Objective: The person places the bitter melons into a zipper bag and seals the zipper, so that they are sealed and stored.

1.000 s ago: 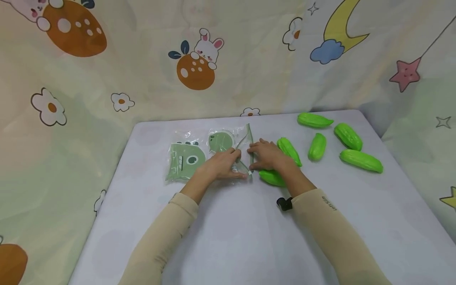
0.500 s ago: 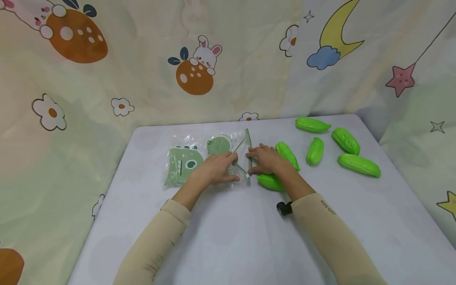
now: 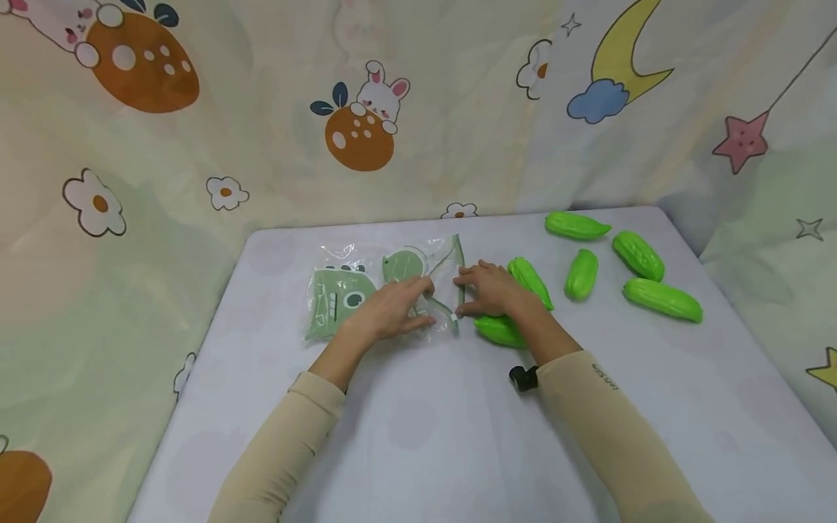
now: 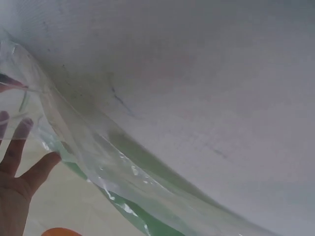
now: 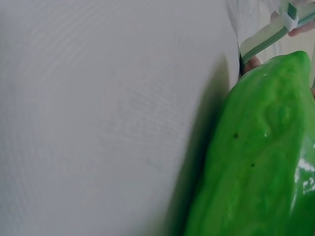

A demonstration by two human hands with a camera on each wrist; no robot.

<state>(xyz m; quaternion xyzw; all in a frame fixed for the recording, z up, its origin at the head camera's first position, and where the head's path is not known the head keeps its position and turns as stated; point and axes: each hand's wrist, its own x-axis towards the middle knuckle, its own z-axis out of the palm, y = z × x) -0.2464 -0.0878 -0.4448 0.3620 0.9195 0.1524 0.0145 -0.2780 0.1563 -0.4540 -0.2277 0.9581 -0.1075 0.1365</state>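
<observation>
A clear zip bag (image 3: 340,294) printed with green dinosaurs lies flat on the white table (image 3: 425,436). My left hand (image 3: 392,309) rests on the bag near its mouth, fingers stretched out; the left wrist view shows those fingers (image 4: 19,162) behind the plastic (image 4: 123,167). My right hand (image 3: 487,290) pinches the bag's green zip strip (image 5: 266,39) by the white slider (image 5: 288,19). A green toy gourd (image 3: 498,330) lies under the right wrist and fills the right wrist view (image 5: 256,147). Another gourd (image 3: 531,280) lies just behind that hand.
Several more green gourds (image 3: 580,272) (image 3: 638,254) lie scattered at the table's back right. A cartoon-print cloth (image 3: 196,145) hangs behind and around the table. A small black mount (image 3: 523,378) sits at my right wrist.
My left hand has drawn back slightly to the left on the bag. The right hand stays at the zip strip, and the gourds have not moved.
</observation>
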